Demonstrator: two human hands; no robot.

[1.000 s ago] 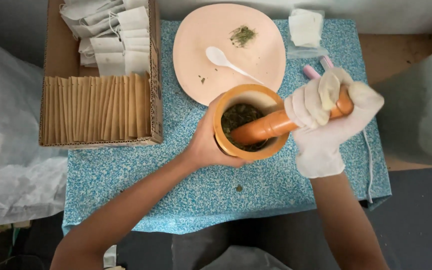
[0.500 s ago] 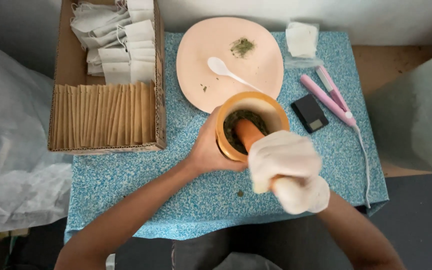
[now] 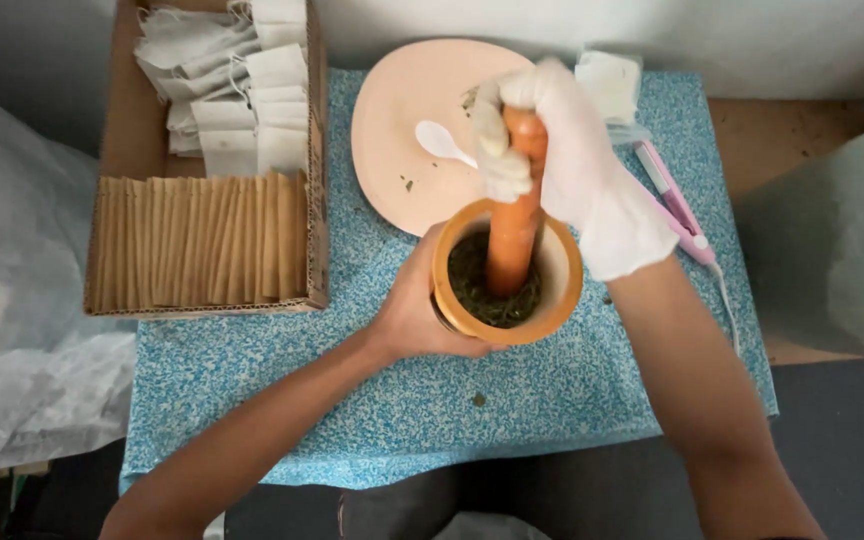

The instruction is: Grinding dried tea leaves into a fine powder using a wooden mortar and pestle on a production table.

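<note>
A wooden mortar (image 3: 562,285) with dark green crushed herbs (image 3: 477,295) stands on a blue speckled table (image 3: 352,400). My bare left hand (image 3: 414,310) is wrapped around the mortar's left side. My right hand (image 3: 562,160), in a white glove, grips the top of an orange-brown pestle (image 3: 512,230), which stands nearly upright with its tip in the herbs. Behind the mortar lies a pale pink plate (image 3: 407,120) with a white spoon (image 3: 440,140) and a few herb flakes.
A cardboard box (image 3: 117,110) at the left holds white tea bags (image 3: 232,90) and a row of brown paper envelopes (image 3: 197,240). A pink slim tool with a cord (image 3: 677,205) and a white folded packet (image 3: 612,85) lie at the right. White plastic sheeting (image 3: 12,330) hangs at the left.
My right hand has swung the pestle from leaning toward me to nearly upright, its top now over the plate. The left hand stays on the mortar. The view has shifted slightly.
</note>
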